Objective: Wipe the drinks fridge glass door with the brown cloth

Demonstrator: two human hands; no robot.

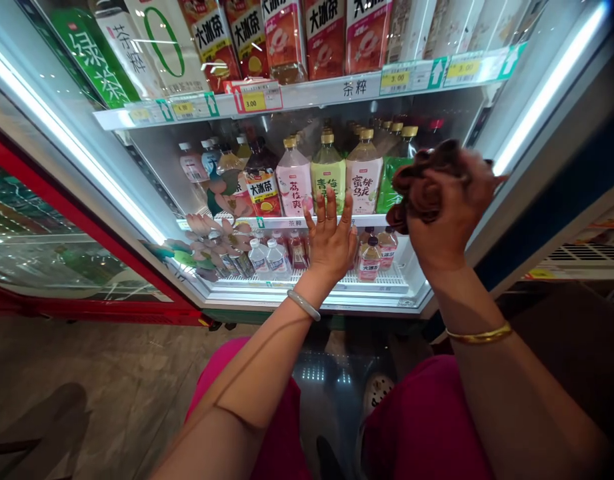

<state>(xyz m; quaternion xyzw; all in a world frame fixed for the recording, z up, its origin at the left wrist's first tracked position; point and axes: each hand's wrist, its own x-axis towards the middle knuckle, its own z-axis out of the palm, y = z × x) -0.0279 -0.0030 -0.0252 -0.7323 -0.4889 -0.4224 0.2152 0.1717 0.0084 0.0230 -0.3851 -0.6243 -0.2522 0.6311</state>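
Note:
My left hand [331, 240] has its fingers spread, palm toward the glass front of a lit drinks cooler. It appears to rest on the glass, but contact is hard to confirm. Behind its fingertips stands a green-labelled bottle [328, 167], between a pink lychee bottle [293, 177] and a peach oolong bottle [364, 175]. My right hand [449, 213], raised at the right side of the cooler, grips a crumpled dark brown cloth [427, 187]. The cloth bunches out over the fingers and hides part of a green-labelled bottle [391, 177].
An upper shelf [317, 99] with price tags carries large tea bottles and cartons. Small bottles [277, 257] stand on the bottom rack. Leaf-and-flower shapes [219, 233] show on the glass at left. A red-framed cooler [151, 280] adjoins on the left; a dark panel edges the right.

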